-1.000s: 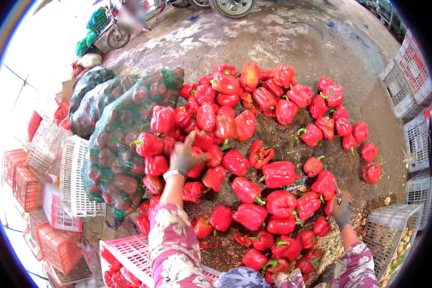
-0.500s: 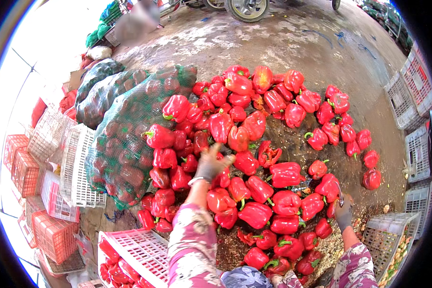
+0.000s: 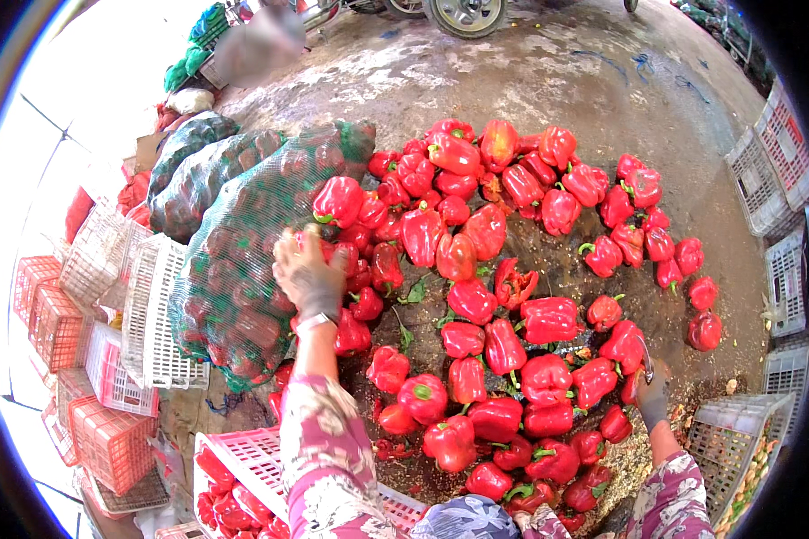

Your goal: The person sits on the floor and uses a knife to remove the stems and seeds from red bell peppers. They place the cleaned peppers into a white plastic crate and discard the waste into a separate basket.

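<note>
At the left edge of the pepper heap, the left hand [image 3: 310,278], gloved in grey with a watch at the wrist, reaches out with fingers [image 3: 294,244] curled against a red pepper [image 3: 338,199] and the mesh sack [image 3: 243,260] just beside it; whether the grip closes on anything cannot be told. On the opposite side, the right hand [image 3: 652,395] is also gloved and closed around a small knife [image 3: 645,355], blade pointing up, touching the nearest peppers. Between both hands lies the pile of red bell peppers [image 3: 512,296], glossy, blocky, green-stemmed, spread loose over wet, dirty concrete [image 3: 548,81]. Leaf scraps lie among them.

The green net sack, packed with peppers, leans against 2 further filled sacks [image 3: 189,171]. White and red plastic lattice crates [image 3: 108,314] stand stacked at far left. A pink crate [image 3: 252,458] holding peppers sits under the left forearm. Grey crates [image 3: 764,171] line the right side; 1 grey crate [image 3: 728,440] beside the right hand holds trimmings. A vehicle wheel [image 3: 463,13] shows at top.
</note>
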The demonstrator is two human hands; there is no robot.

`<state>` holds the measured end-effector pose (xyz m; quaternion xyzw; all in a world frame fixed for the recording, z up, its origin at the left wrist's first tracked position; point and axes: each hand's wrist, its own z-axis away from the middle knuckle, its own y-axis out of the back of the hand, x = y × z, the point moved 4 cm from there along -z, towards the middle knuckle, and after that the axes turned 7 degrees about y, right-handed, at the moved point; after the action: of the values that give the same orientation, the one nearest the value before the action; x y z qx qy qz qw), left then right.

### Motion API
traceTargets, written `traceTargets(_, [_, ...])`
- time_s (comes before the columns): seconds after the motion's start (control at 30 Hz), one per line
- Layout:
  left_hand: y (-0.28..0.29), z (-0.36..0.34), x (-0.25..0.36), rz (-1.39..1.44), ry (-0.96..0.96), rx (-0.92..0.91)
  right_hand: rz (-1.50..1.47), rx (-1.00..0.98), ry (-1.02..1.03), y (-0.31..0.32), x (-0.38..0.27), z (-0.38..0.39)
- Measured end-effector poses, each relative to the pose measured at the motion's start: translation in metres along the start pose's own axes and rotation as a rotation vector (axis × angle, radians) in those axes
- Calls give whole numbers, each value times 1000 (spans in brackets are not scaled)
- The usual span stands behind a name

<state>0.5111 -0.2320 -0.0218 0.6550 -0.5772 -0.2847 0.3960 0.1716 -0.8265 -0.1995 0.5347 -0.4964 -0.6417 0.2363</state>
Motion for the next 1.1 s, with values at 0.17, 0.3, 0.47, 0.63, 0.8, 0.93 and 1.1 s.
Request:
traceTargets(0.17, [-49, -16, -61, 253, 492, -473, -7, -55, -12, -8, 2, -5])
traceTargets(0.3, [-117, 17, -114, 721, 410, -600, -116, -132, -64, -10, -10, -5])
traceTargets(0.47, [-65, 114, -26, 798, 417, -986, -73, -70, -45, -5, -8, -1])
traceTargets(0.63, [-25, 152, 27, 870, 141, -1677, -93, 20, -19, -16, 19, 4])
traceTargets(0.8, [-19, 62, 66, 738, 60, -1225, 91, -19, -5, -10, 27, 6])
traceTargets(0.93, [-63, -44, 17, 367, -19, -278, -95, -145, -248, 5, -44, -10])
traceTargets(1.1, [-102, -64, -6, 152, 175, -460, -21, -80, -67, -1, -26, -10])
